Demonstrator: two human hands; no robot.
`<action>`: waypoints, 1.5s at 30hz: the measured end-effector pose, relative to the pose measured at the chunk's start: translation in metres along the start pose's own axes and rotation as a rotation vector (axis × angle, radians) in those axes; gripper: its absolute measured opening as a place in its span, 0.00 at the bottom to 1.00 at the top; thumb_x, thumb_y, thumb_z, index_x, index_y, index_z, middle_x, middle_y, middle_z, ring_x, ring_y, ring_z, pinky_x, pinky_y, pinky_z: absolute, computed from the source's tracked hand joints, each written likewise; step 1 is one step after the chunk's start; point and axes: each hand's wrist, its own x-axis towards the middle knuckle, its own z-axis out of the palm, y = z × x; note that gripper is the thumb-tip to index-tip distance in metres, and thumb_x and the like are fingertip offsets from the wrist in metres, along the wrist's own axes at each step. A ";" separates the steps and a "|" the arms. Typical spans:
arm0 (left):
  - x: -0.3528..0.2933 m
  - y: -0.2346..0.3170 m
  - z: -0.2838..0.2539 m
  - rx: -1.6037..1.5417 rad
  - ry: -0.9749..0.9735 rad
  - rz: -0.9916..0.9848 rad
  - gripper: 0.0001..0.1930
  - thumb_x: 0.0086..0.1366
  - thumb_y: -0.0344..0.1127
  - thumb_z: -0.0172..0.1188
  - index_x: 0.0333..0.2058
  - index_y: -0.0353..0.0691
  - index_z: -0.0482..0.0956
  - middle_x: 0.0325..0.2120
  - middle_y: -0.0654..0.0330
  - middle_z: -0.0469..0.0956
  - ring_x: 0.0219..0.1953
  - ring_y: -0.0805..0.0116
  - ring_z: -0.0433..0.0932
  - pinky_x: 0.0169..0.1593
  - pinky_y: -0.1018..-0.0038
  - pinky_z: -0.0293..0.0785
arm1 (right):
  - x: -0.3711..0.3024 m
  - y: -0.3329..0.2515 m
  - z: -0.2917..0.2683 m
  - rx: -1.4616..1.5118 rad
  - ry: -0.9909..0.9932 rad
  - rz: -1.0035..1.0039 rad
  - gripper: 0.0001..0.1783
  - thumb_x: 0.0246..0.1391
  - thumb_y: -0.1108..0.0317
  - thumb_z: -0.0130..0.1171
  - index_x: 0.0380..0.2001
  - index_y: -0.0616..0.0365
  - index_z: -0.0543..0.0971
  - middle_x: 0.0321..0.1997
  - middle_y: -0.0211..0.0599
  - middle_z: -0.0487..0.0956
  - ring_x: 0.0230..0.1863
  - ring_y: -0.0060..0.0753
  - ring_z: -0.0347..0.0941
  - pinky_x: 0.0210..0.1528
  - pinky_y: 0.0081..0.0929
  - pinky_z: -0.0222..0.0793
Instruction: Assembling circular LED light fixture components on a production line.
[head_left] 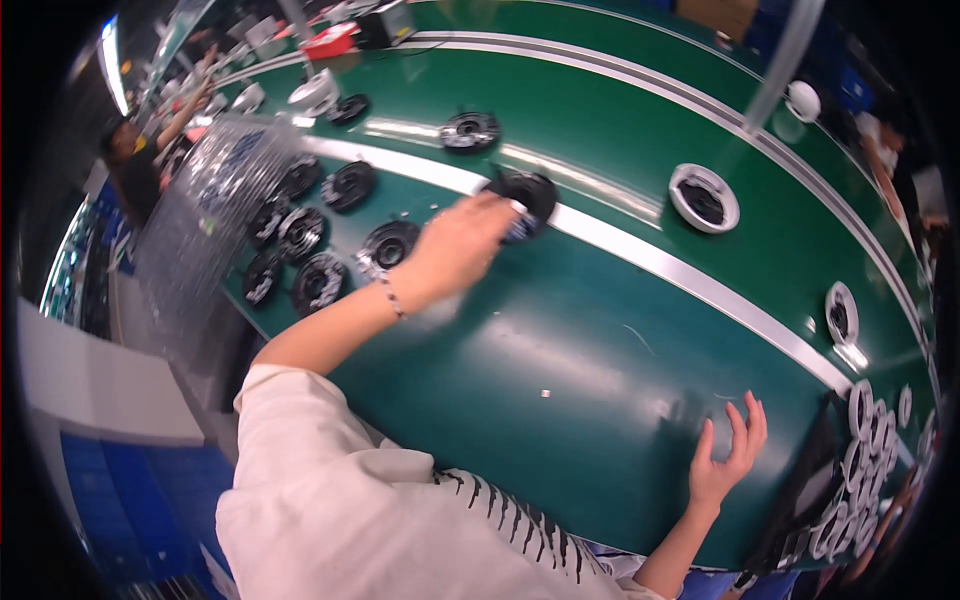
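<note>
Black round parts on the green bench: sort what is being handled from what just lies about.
In hand:
- left hand grips a black round part at the metal strip
- right hand rests flat on the green bench

Lying about:
- black discs at the left
- white rings
- white-rimmed parts stacked at the right

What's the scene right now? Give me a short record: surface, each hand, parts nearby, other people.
surface: green table with a silver strip running across it
left hand: reached out, gripping a black round part at the strip
right hand: flat on the table, fingers spread, holding nothing
left cluster: black round parts beside a clear plastic sheet
right edge: white rings stacked in a row
beyond the strip: a white ring with black centre
others: a person at the far left
</note>
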 end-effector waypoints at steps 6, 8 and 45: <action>-0.089 -0.120 -0.038 0.163 -0.030 -0.487 0.17 0.49 0.29 0.57 0.40 0.37 0.70 0.37 0.51 0.73 0.45 0.54 0.69 0.45 0.66 0.67 | -0.004 -0.016 0.018 0.067 -0.072 -0.042 0.15 0.38 0.77 0.56 0.35 0.60 0.73 0.52 0.42 0.67 0.55 0.49 0.58 0.54 0.39 0.53; -0.101 -0.129 -0.034 0.121 -0.066 -0.387 0.17 0.49 0.30 0.57 0.40 0.36 0.70 0.37 0.51 0.73 0.45 0.54 0.68 0.46 0.66 0.67 | -0.003 -0.026 0.020 0.057 -0.077 -0.061 0.14 0.38 0.77 0.56 0.34 0.60 0.73 0.52 0.42 0.67 0.55 0.49 0.58 0.54 0.39 0.53; 0.025 -0.073 -0.008 -0.267 -0.096 0.013 0.14 0.47 0.23 0.53 0.36 0.32 0.69 0.29 0.48 0.71 0.30 0.49 0.69 0.34 0.64 0.64 | -0.007 -0.031 0.038 0.211 0.061 0.035 0.12 0.37 0.70 0.60 0.30 0.57 0.74 0.48 0.38 0.68 0.52 0.46 0.60 0.50 0.35 0.61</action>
